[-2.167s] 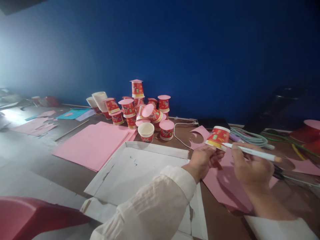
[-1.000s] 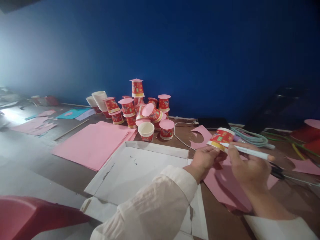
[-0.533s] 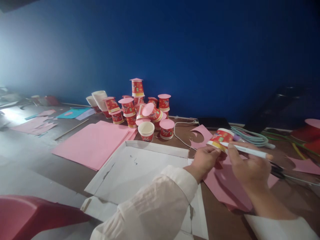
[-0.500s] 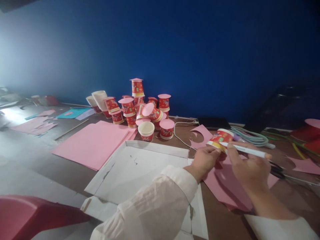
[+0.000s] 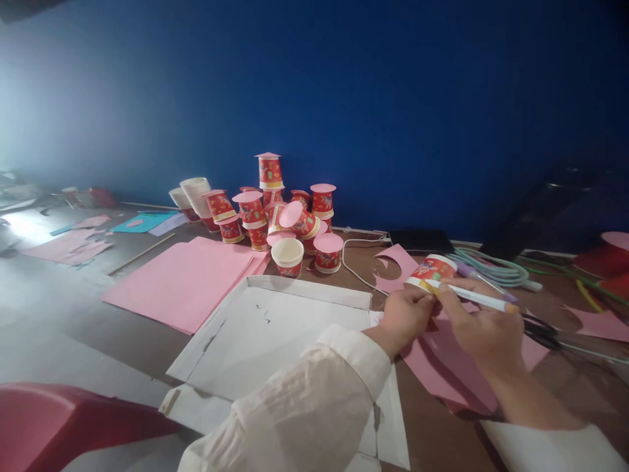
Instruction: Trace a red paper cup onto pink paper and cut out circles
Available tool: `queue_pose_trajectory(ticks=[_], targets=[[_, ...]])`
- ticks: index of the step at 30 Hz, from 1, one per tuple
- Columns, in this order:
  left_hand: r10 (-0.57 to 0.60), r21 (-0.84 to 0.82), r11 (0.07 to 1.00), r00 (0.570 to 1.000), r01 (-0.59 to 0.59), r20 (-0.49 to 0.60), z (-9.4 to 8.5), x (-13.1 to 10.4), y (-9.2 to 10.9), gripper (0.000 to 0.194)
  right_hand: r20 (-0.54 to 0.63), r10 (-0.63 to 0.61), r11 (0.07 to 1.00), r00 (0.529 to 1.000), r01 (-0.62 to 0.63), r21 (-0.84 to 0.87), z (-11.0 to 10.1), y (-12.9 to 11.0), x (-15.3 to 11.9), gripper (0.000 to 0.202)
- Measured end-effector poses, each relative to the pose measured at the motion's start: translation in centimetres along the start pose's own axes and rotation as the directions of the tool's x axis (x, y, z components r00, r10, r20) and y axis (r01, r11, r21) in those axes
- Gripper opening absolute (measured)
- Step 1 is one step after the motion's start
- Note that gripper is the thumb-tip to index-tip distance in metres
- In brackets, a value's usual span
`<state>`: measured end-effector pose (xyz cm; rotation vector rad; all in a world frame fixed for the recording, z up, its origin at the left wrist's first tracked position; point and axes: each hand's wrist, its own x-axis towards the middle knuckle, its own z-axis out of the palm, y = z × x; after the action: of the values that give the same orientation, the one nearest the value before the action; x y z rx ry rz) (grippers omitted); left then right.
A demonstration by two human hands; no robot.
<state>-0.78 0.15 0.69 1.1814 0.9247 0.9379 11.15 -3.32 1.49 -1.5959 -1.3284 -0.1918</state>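
My left hand is closed on the rim of a red printed paper cup, which lies tipped on its side above the pink paper. In my right hand is a white marker with an orange end, its tip against the yellow-coloured band at the cup's rim. Part of the rim is hidden by my fingers. Under both hands lies a pink paper sheet. A purple-capped pen lies just behind my right hand, and black-handled scissors lie to its right.
Several red cups with pink paper discs stand stacked by the blue wall. An upright cup is in front of them. Pink sheets and a white cardboard tray lie to the left. Coiled cable sits at the back right.
My right hand has shifted slightly left and down with the marker along the cup's rim. The cup has turned or moved a little to the left in my left hand.
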Motion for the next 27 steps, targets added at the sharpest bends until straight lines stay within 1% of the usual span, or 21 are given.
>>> queue_pose_trajectory(ticks=[4, 6, 8, 11, 14, 17, 19, 20, 24, 25, 27], targets=[[-0.043, -0.086, 0.995, 0.999, 0.043, 0.003, 0.3, 0.3, -0.5, 0.025, -0.043, -0.012, 1.000, 0.999, 0.011, -0.023, 0.0, 0.2, 0.1, 0.023], [-0.081, -0.159, 0.984, 0.997, 0.081, 0.004, 0.4, 0.6, -0.9, 0.025, -0.058, 0.015, 0.998, 0.998, -0.018, -0.059, -0.1, 0.2, 0.2, 0.023], [-0.092, -0.196, 0.976, 0.996, 0.092, 0.010, 0.5, 0.8, -1.2, 0.024, -0.062, 0.034, 0.996, 0.997, -0.039, -0.081, -0.2, 0.3, 0.3, 0.024], [-0.068, -0.139, 0.988, 0.997, 0.072, 0.033, 0.4, 0.7, -1.1, 0.025, -0.061, 0.000, 0.998, 0.998, -0.004, -0.061, -0.1, 0.4, 0.3, 0.025], [-0.037, -0.082, 0.996, 0.999, 0.039, 0.025, 0.2, 0.4, -0.6, 0.024, -0.046, -0.020, 0.999, 0.999, 0.019, -0.028, 0.0, 0.3, 0.2, 0.026], [-0.050, -0.138, 0.989, 0.999, 0.049, -0.002, 0.2, 0.4, -0.6, 0.022, -0.055, -0.011, 0.999, 0.998, 0.009, -0.046, -0.1, 0.2, 0.2, 0.023], [-0.074, -0.174, 0.982, 0.997, 0.074, 0.009, 0.2, 0.5, -0.8, 0.023, -0.071, -0.003, 0.998, 0.997, -0.001, -0.060, -0.2, 0.2, 0.2, 0.023], [-0.072, -0.164, 0.984, 0.997, 0.074, 0.016, 0.2, 0.5, -0.9, 0.023, -0.070, 0.001, 0.998, 0.998, -0.005, -0.059, -0.2, 0.2, 0.3, 0.023], [0.007, -0.031, 0.999, 1.000, -0.006, 0.022, 0.1, 0.3, -0.5, 0.027, -0.021, -0.025, 1.000, 0.999, 0.024, -0.017, -0.1, 0.2, 0.2, 0.023], [0.005, -0.035, 0.999, 1.000, -0.005, 0.017, 0.0, 0.3, -0.4, 0.027, -0.014, -0.031, 0.999, 0.999, 0.031, -0.012, 0.0, 0.1, 0.2, 0.024], [-0.064, -0.130, 0.989, 0.998, 0.066, 0.022, 0.1, 0.2, -0.2, 0.024, -0.051, -0.031, 1.000, 0.998, 0.031, 0.004, 0.0, 0.0, 0.2, 0.026]])
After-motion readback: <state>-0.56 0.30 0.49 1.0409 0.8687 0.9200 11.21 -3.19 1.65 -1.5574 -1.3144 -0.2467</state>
